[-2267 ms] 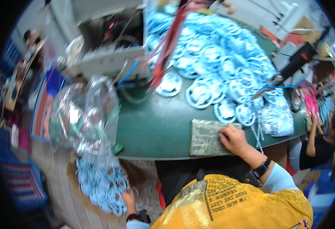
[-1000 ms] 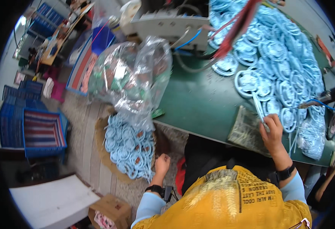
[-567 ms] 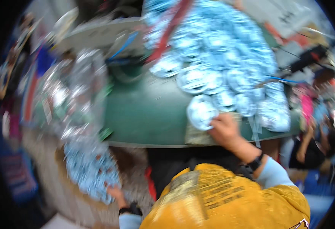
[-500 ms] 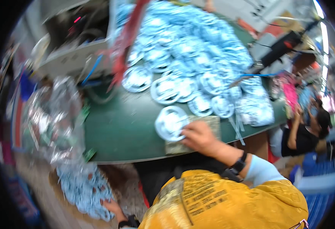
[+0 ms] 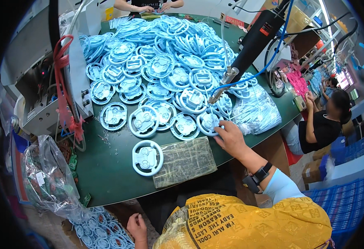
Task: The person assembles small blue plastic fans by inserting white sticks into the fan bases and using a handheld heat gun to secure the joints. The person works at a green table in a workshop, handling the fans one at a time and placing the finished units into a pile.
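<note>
My right hand (image 5: 232, 140) is closed, thumb and fingers pinching the right rim of a light-blue plastic toy steering wheel (image 5: 209, 121) at the pile's front edge. Another toy steering wheel (image 5: 147, 157) lies face up in front of me, its right side over a tape-wrapped flat block (image 5: 185, 161). Low at the table's front, my left hand (image 5: 137, 227) has its fingers curled, and I see nothing in them. Beside it, below table height, sits a box of similar light-blue wheel parts (image 5: 98, 229).
A large pile of wheels (image 5: 161, 62) covers the green table (image 5: 107, 174). A black electric screwdriver (image 5: 256, 41) hangs over its right side. A grey machine (image 5: 72, 79) and clear plastic bag (image 5: 49, 178) stand left. One person (image 5: 149, 7) works opposite, another (image 5: 321, 118) sits right.
My right hand has let go of one wheel, now lying by the block, and reached right to another at the pile. My left hand has drawn back from the box. The view has shifted.
</note>
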Tool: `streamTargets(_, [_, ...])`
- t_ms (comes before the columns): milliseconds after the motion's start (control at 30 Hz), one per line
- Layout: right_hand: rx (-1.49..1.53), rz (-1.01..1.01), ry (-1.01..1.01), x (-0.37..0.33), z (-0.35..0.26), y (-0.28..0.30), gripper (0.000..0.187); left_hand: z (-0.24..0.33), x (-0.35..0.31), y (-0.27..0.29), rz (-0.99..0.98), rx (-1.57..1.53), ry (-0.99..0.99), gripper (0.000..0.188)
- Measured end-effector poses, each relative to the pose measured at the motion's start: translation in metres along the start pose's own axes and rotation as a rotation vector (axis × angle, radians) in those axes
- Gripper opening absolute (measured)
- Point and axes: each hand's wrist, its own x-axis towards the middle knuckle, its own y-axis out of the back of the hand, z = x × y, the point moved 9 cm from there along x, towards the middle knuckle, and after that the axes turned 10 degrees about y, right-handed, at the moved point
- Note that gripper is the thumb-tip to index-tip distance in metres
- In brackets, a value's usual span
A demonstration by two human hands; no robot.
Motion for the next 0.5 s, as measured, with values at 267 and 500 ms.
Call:
streamTargets(267, [0.451, 0.299, -0.245, 0.003, 0.021, 0.039, 0.019, 0.21, 0.051, 0.001, 0.03, -0.131, -0.605, 0.02])
streamTargets(500, [0.649, 0.33, -0.249, -0.008, 0.015, 0.051, 0.017, 0.246, 0.086, -0.025, 0.144, 0.204, -0.622, 0.037])
